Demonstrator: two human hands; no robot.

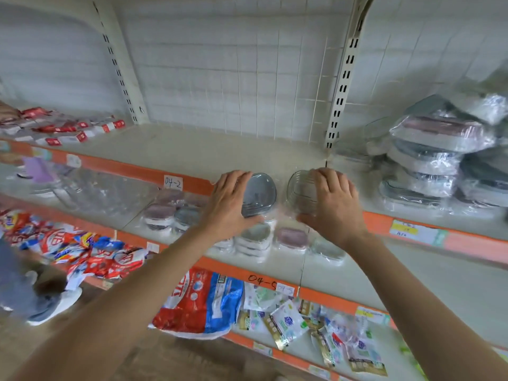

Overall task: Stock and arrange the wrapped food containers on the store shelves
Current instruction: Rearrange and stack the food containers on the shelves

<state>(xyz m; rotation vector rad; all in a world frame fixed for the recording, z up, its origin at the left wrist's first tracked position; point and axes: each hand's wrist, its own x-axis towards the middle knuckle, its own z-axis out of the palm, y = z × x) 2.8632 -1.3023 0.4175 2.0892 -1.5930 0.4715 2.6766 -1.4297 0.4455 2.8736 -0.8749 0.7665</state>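
My left hand point(229, 200) grips a wrapped container with a grey-blue lid point(259, 194), held at the orange front edge of the upper shelf point(192, 149). My right hand point(331, 200) grips a clear wrapped container point(299, 188) just to its right. Both are tilted toward me. A stack of wrapped containers point(437, 158) with grey and pink lids fills the right end of the upper shelf. More small wrapped containers point(254, 239) with grey and pink lids stand on the shelf below, under my hands.
Red and white packets point(68, 130) lie at the upper shelf's left end. Clear plastic packs point(104, 191) sit on the middle shelf's left. Detergent bags point(198, 301) and sachets point(316, 325) fill the lower shelves. A person's shoe point(52, 309) stands on the floor at the left.
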